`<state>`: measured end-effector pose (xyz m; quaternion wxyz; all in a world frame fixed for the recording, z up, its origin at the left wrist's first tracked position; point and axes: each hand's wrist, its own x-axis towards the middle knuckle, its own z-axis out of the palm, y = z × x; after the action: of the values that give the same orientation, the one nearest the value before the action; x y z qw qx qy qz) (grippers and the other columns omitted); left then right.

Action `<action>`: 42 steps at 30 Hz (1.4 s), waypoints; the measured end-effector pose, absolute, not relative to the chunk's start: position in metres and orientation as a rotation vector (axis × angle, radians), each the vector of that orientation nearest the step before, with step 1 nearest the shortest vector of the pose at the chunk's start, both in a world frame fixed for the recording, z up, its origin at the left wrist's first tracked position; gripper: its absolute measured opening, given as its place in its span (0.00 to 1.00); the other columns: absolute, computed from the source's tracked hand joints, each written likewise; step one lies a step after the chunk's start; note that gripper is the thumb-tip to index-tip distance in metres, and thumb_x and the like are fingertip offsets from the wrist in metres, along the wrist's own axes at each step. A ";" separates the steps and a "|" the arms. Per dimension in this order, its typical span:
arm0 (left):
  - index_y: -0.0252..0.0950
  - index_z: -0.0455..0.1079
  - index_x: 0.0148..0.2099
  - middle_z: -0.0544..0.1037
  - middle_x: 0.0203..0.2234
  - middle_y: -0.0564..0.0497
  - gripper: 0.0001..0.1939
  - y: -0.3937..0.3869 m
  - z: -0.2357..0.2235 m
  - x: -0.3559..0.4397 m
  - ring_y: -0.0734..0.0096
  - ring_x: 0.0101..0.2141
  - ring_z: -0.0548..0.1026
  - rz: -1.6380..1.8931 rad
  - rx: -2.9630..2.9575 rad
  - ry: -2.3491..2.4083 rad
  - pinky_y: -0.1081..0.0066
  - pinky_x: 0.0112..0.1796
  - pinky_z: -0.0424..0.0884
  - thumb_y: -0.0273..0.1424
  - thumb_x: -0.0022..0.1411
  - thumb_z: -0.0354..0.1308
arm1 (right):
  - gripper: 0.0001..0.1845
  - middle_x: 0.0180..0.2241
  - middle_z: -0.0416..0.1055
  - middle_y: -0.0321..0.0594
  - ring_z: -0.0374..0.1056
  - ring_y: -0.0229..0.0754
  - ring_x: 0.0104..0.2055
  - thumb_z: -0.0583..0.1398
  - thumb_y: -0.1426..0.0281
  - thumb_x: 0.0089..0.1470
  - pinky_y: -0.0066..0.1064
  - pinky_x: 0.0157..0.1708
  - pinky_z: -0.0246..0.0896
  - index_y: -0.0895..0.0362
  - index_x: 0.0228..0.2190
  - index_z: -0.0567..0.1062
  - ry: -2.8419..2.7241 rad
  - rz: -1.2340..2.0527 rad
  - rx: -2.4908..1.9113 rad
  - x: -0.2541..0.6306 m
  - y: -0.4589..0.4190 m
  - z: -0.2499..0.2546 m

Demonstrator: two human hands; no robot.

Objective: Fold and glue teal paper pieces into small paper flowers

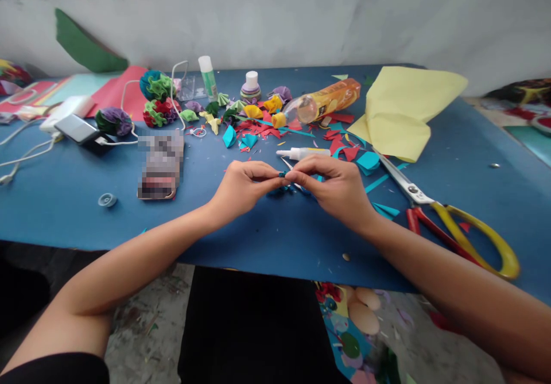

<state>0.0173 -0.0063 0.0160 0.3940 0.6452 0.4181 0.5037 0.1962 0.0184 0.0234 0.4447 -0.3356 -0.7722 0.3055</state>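
Both hands closed: my left hand (pixel 243 187) pinches a small dark teal piece (pixel 282 174) between thumb and fingers, and my right hand (pixel 340 184) pinches its other side. Piece sits between the fingertips, above the surface (pixel 241 240); mostly covered, exact shape can't tell. Looks like folded paper: I'd judge it very light, soft, easy to crease or tear, not slippery unless glue is on it. Best hold is a light fingertip pinch at the folded edges, no hard pulling. White glue tube (pixel 310 153) lies just beyond the right hand, dark teal scraps (pixel 279 191) below the fingers. Big scissors (pixel 415 193) lie right of the right hand, well apart from the piece, near yellow paper (pixel 400 108).
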 end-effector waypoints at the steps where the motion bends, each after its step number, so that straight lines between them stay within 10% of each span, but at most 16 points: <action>1: 0.32 0.78 0.26 0.79 0.21 0.51 0.05 -0.007 0.017 0.017 0.78 0.24 0.73 1.253 1.614 1.089 0.79 0.26 0.68 0.28 0.51 0.67 | 0.10 0.24 0.74 0.36 0.68 0.37 0.28 0.65 0.63 0.51 0.30 0.30 0.63 0.55 0.24 0.78 -1.924 0.779 -0.840 0.196 0.018 0.024; 11: 0.31 0.70 0.20 0.75 0.17 0.53 0.22 -0.006 0.025 0.016 0.79 0.20 0.69 0.894 1.412 1.082 0.77 0.23 0.62 0.42 0.37 0.74 | 0.14 0.21 0.74 0.36 0.67 0.37 0.25 0.66 0.60 0.48 0.31 0.28 0.62 0.56 0.19 0.77 -2.026 0.995 -0.928 0.198 0.012 0.037; 19: 0.31 0.73 0.19 0.73 0.14 0.56 0.22 0.004 0.025 0.012 0.82 0.19 0.67 0.657 1.194 0.818 0.77 0.24 0.63 0.43 0.28 0.76 | 0.06 0.33 0.75 0.37 0.71 0.37 0.34 0.64 0.69 0.52 0.29 0.35 0.67 0.52 0.35 0.80 -2.147 1.078 -0.556 0.207 0.022 0.035; 24: 0.31 0.74 0.21 0.74 0.16 0.54 0.21 0.004 0.019 0.013 0.80 0.19 0.68 0.586 1.280 0.788 0.76 0.23 0.65 0.43 0.34 0.75 | 0.05 0.31 0.74 0.37 0.70 0.34 0.31 0.62 0.71 0.55 0.26 0.30 0.66 0.53 0.31 0.80 -2.251 0.830 -0.391 0.207 0.021 0.030; 32: 0.34 0.75 0.27 0.77 0.23 0.51 0.16 0.001 0.019 0.008 0.78 0.25 0.73 1.505 1.984 0.794 0.78 0.26 0.71 0.41 0.45 0.72 | 0.03 0.31 0.76 0.40 0.72 0.39 0.34 0.62 0.71 0.54 0.31 0.35 0.68 0.56 0.30 0.78 -2.150 0.316 -0.673 0.213 0.023 0.034; 42: 0.34 0.77 0.30 0.77 0.25 0.51 0.12 0.002 0.016 0.006 0.79 0.25 0.74 1.318 1.906 0.773 0.81 0.23 0.71 0.37 0.46 0.72 | 0.04 0.31 0.76 0.38 0.71 0.38 0.32 0.61 0.71 0.55 0.32 0.33 0.68 0.54 0.29 0.77 -2.180 0.429 -0.604 0.211 0.019 0.036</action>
<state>0.0062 0.0022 0.0163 0.3422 0.7332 0.2974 0.5069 0.2115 0.0194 0.0356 0.4073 -0.2395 -0.8648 0.1700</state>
